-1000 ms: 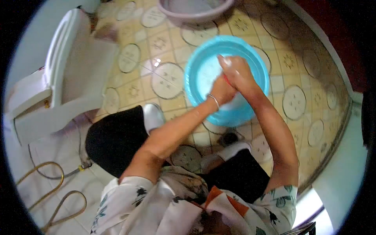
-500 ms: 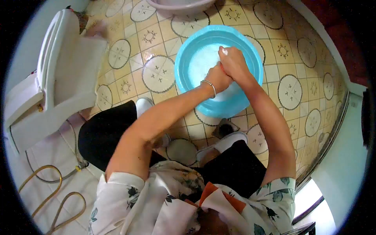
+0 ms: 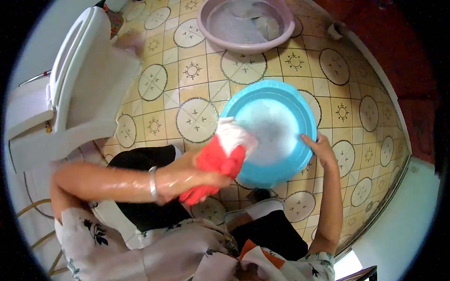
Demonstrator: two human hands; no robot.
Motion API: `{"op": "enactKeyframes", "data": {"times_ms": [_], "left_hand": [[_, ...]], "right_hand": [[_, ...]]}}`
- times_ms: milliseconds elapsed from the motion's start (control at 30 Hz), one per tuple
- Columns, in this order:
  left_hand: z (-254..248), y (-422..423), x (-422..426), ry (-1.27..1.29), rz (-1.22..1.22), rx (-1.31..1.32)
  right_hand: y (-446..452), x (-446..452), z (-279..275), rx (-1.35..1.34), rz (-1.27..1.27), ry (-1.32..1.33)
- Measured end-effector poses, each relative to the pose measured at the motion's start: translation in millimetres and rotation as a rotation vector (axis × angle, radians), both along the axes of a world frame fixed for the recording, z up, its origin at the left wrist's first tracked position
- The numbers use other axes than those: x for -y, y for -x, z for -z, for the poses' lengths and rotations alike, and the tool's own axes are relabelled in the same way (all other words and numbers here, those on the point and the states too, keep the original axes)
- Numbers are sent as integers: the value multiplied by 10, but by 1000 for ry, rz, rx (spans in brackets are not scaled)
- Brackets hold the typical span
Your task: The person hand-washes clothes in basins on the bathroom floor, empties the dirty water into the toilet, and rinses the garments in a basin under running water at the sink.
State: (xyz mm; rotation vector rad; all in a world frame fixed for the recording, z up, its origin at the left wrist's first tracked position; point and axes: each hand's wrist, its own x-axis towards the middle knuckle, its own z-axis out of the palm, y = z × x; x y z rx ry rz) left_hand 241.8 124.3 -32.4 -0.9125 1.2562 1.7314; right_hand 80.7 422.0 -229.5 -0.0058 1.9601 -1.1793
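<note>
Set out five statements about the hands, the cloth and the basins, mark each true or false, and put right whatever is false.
1. The left hand holds a red and white cloth. True.
2. The right hand is inside the pink basin. False: the right hand is at the rim of the blue basin.
3. A bracelet is on the left wrist. True.
4. The pink basin is dry and empty. False: it holds cloudy water with pale items in it.
5. The blue basin has whitish suds in it. True.
</note>
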Motion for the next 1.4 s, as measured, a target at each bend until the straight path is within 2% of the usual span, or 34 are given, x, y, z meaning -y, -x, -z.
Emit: {"op": "enactKeyframes", "data": {"times_ms": [100,167,233,267,300,333,400,433,467,533,567,633,667,700,767,833,933,967,1067,1133,1200,1267,1333,1400], "left_hand": [[-35,-108,58,-82,-142,28],[94,-167,68,-190,-288,44],[133,-142,10,-146,-258,-67],[153,-136,-11,-136,-195,-31],[381,-208,-87,-142,-172,-118],[435,-182,-170,-130,-192,-186],[483,-164,-166,-110,-227,-273],[538,-153,-159,-160,-179,-236],[616,-137,-151,-214,-123,-201],[769,-94,-114,-192,-126,-253],[768,-65,-34,-177,-112,-282],[731,6,53,-133,-112,-305],[709,35,107,-111,-105,-308],[746,48,136,-115,-116,-324],[846,51,226,-105,-245,-361],[697,113,405,-74,-219,-334],[649,160,577,-64,-304,-375],[586,179,678,-114,-262,-367],[426,191,785,-161,-364,-429],[501,232,776,-102,-416,-474],[407,227,863,-191,-437,-486],[433,221,888,-225,-527,-549],[399,210,933,-216,-534,-564],[364,204,983,-214,-528,-575]], "right_hand": [[-40,-83,293,122,25,-118],[78,-45,35,247,-34,-211],[198,-99,65,-102,-122,-207],[184,-97,-8,-445,-243,-319],[217,-39,-147,-788,-317,-435],[336,206,-368,-817,-331,-390],[349,753,-912,-596,-295,-217],[452,1083,-1079,-581,-420,-103],[474,1518,-1249,-499,-421,-7],[548,2432,-1431,-600,-624,202],[540,2948,-1583,-714,-717,193],[497,3846,-1792,-650,-713,431],[509,4306,-1935,-457,-718,386],[513,4762,-1903,-197,-607,563],[434,5506,-2105,12,-439,664],[353,6003,-2177,48,-382,666],[248,6435,-2190,74,-310,618],[232,6522,-2192,61,-291,568],[261,6577,-2333,138,-271,489],[331,6636,-2348,177,-239,432],[389,6673,-2395,426,-143,372],[276,6705,-2536,431,-147,455],[-72,6724,-2959,9,-126,808],[-388,6741,-3354,-315,-236,953]]}}
